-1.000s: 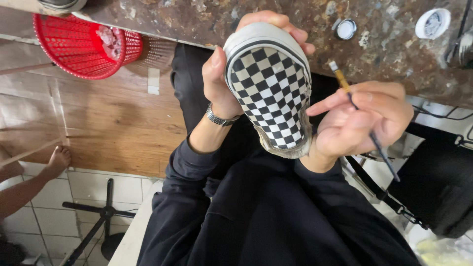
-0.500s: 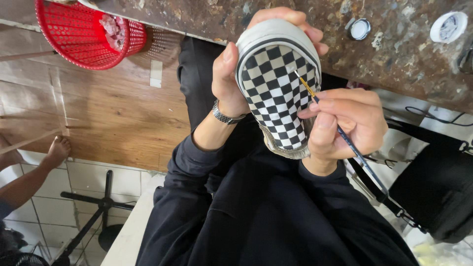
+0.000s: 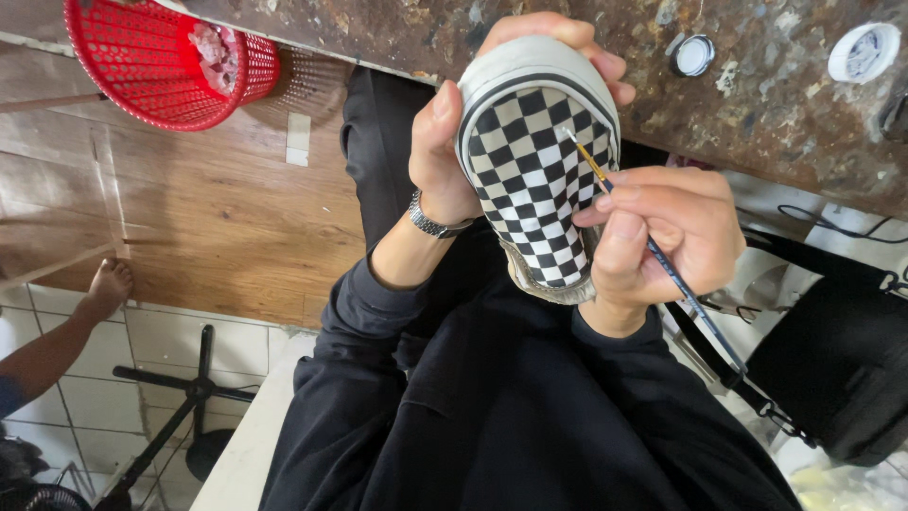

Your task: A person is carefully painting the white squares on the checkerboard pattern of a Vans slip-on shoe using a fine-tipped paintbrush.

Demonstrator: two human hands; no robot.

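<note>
Slip-on shoe [image 3: 539, 166]: canvas upper in black/white checkerboard, smooth off-white rubber toe band with a thin black stripe, frayed fabric at the collar. Held up in the air between the lap and the bench [image 3: 757, 123]. Long axis runs roughly top to bottom in the head view, toe toward the bench, collar toward the torso.

Left hand [image 3: 454, 142]: wrapped around the shoe's left side and toe, thumb on the left edge, fingertips showing past the toe on the far side. Metal-link watch [image 3: 433, 220] on that wrist.

Right hand [image 3: 662, 237]: pinched narrow on a fine paintbrush [image 3: 653, 251], heel of the hand against the shoe's right side. Brush is thin, dark handle, yellow band near the tip; tip sits on the checker near the toe, handle slants down and to the right.

Bench top: mottled brown, rough, paint-spattered. Two small round white lids or pots [image 3: 695, 54] on it, well apart from the shoe.

Room: the bench edge sits just past the toe. Left is open wood floor, with a red mesh basket [image 3: 156, 61]. Black bag [image 3: 842, 378] to the right. Another person's bare foot [image 3: 106, 289] at far left, well clear.
</note>
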